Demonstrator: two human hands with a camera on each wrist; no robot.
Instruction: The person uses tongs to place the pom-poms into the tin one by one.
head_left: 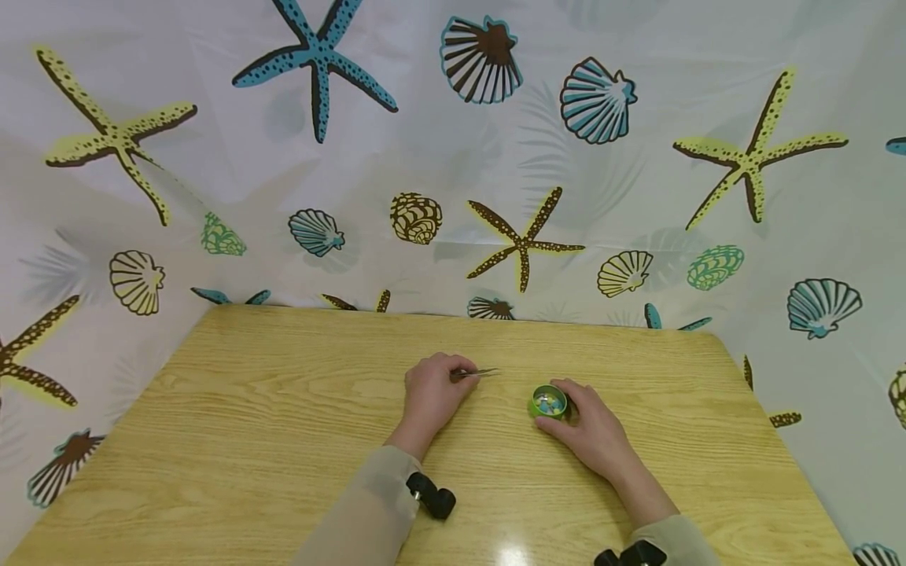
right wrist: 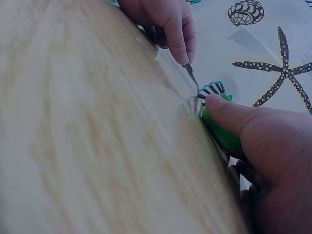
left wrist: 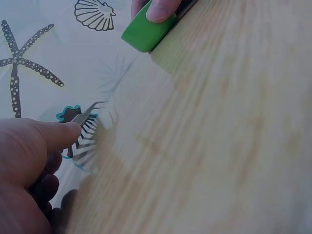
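My left hand [head_left: 433, 397] pinches a pair of metal tweezers [head_left: 487, 372] between thumb and fingertips; in the left wrist view the tweezers [left wrist: 87, 114] have a thin, bent tip pointing away from the hand. Just right of that tip, a small round green container [head_left: 534, 410] stands upright on the table. Small blue, yellow and white pieces [head_left: 548, 403] lie inside it. Thumb and fingers of my right hand [head_left: 594, 431] grip the container from its right side. In the right wrist view the thumb lies along the green wall [right wrist: 222, 130], and the contents are hidden.
The light wooden table [head_left: 283, 393] stretches out on both sides of the hands. Behind it hangs a white cloth [head_left: 425, 149] printed with starfish and shells. Each sleeve [head_left: 368, 503] carries a black camera mount [head_left: 432, 497] at the wrist.
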